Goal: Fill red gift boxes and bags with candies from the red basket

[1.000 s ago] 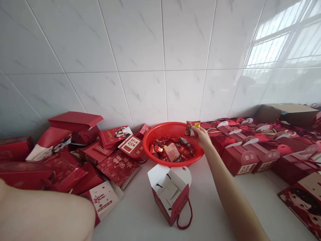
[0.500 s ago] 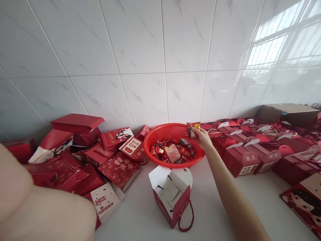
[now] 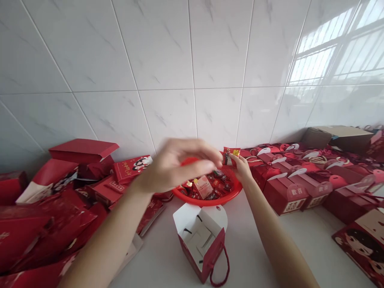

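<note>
1. Wall (image 3: 99, 48) of pale, veined tiles stands behind everything before you, with a barred window reflected at its upper right.
2. Countertop (image 3: 168, 248) in a light shade runs below it, bare around the middle of your work.
3. Red gift boxes (image 3: 283, 196) stand in close rows to your right, many with rounded handle flaps raised.
4. Loose red packaging (image 3: 66, 212) is heaped to your left, partly hidden by your forearm.
5. Brown carton (image 3: 339, 138) sits at the far right, behind the rows.
6. Red basket (image 3: 192, 201) rests near the wall, between the heap and the rows; your left hand covers part of it.
7. Open box (image 3: 199, 242) stands upright just in front of the basket, white inside – its dark red cord handle (image 3: 227, 264) hangs toward your right.
8. Your left hand (image 3: 168, 164), blurred, hovers before the basket's left side, thumb and fingers curved with a gap between them, nothing seen in it.
9. Your right hand (image 3: 242, 166) is at the basket's right rim, thumb and fingers pinched together on the packet.
10. Red packet (image 3: 228, 154) with yellow print is in that pinch – above the basket's far right side, near your left fingertips.
11. Pink packet (image 3: 203, 186) lies among the sweets.
12. Wrapped sweets (image 3: 220, 187) fill the basket's bottom.
</note>
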### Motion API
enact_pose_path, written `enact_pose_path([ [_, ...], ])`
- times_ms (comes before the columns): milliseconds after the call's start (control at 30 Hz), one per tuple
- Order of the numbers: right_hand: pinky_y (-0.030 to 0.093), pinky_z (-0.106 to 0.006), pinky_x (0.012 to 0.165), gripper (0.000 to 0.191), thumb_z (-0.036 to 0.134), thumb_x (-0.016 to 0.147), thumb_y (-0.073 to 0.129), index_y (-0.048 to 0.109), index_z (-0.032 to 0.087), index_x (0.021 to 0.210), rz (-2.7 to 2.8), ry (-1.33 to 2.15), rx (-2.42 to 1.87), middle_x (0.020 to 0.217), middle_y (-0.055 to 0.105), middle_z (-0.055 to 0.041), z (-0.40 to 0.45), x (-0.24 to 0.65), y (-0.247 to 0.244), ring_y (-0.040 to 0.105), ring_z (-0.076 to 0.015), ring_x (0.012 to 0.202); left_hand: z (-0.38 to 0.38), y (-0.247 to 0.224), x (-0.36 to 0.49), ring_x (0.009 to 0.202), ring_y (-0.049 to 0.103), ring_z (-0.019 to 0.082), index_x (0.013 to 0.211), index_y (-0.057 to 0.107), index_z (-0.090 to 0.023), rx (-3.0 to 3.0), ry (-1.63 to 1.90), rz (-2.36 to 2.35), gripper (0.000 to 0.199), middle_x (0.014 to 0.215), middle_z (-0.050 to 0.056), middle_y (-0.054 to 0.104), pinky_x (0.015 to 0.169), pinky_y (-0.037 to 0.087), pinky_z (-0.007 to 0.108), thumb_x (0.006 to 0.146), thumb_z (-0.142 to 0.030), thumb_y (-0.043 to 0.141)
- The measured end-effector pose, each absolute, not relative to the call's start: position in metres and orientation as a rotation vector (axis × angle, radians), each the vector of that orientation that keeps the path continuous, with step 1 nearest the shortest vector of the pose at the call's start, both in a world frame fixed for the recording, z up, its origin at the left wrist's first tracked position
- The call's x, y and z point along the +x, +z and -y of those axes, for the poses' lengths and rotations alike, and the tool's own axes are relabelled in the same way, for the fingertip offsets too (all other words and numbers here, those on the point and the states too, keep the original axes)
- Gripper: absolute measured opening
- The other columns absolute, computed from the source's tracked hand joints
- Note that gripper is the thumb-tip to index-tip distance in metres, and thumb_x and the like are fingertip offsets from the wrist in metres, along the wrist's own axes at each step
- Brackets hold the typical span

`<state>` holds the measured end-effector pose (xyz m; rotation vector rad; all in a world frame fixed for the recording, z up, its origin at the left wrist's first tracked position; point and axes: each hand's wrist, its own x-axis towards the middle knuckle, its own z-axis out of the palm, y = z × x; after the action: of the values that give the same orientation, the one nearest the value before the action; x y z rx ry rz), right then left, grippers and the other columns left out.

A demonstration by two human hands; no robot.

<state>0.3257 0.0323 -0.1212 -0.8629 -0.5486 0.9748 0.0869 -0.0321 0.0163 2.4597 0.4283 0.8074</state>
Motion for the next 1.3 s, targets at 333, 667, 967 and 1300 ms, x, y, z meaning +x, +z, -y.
enact_pose_path([
  [333,0.055,-0.023,0.049,0.013,0.021,0.063,0.079,0.067,0.019,0.068,0.52,0.968,-0.837,0.067,0.072,-0.0005,-0.03,0.325,-0.118,0.067,-0.0165,0.059,-0.067,-0.086,0.189,0.117,0.063,0.035,0.134,0.063,-0.026,2.615,-0.572,-0.726,0.067,0.132,0.009,0.068,0.096,0.051,0.04,0.07,-0.041,0.076],
  [667,0.057,-0.027,0.052,0.018,0.026,0.063,0.082,0.068,0.02,0.072,0.555,0.981,-0.84,0.071,0.074,-0.0017,-0.036,0.327,-0.123,0.069,-0.0198,0.063,-0.085,-0.105,0.191,0.112,0.066,0.027,0.113,0.072,-0.024,2.32,-0.653,-0.606,0.051,0.119,0.002,0.073,0.089,0.054,0.029,0.062,-0.029,0.074],
  [967,0.056,-0.025,0.05,0.016,0.026,0.064,0.081,0.069,0.019,0.072,0.585,0.981,-0.867,0.072,0.074,-0.0023,-0.032,0.327,-0.12,0.069,-0.0193,0.063,-0.086,-0.11,0.19,0.088,0.068,0.028,0.089,0.072,-0.025,2.208,-0.728,-0.688,0.034,0.089,0.002,0.074,0.069,0.054,0.032,0.055,-0.029,0.076],
  [1300,0.056,-0.026,0.051,0.019,0.028,0.064,0.082,0.069,0.019,0.073,0.611,0.981,-0.878,0.071,0.074,-0.0023,-0.032,0.326,-0.121,0.069,-0.0195,0.063,-0.093,-0.12,0.173,0.071,0.063,0.021,0.08,0.065,-0.022,2.237,-0.524,-0.709,0.032,0.075,0.0,0.067,0.059,0.045,0.029,0.054,-0.031,0.082],
])
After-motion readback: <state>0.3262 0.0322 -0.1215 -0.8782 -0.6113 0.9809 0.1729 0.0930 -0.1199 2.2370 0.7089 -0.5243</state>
